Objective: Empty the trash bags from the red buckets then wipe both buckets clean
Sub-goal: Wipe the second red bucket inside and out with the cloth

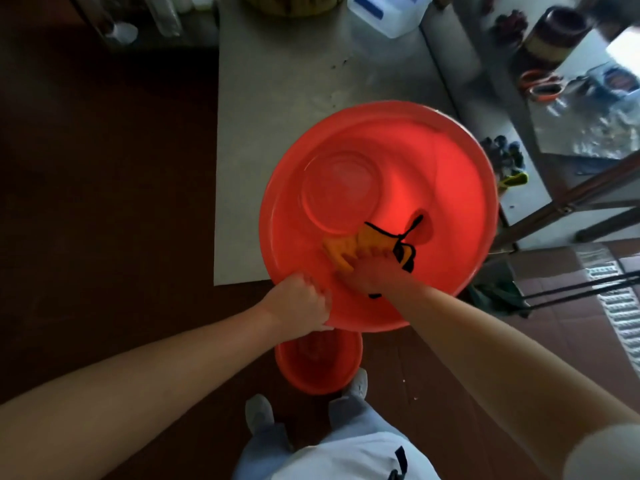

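head view: you're on the wiping step. your left hand (304,299) grips the near rim of the big round red plastic bucket (433,174), which is tipped toward you over the near edge of the grey counter (277,116). your right hand (367,271) lies flat inside, fingers pressing the yellow cloth with black trim (349,245) on the near wall. next, i'd sweep toward the base. the smaller red plastic bucket (318,365) sits on the floor by your feet, so mind it. the metal rack (571,199) crowds the right.
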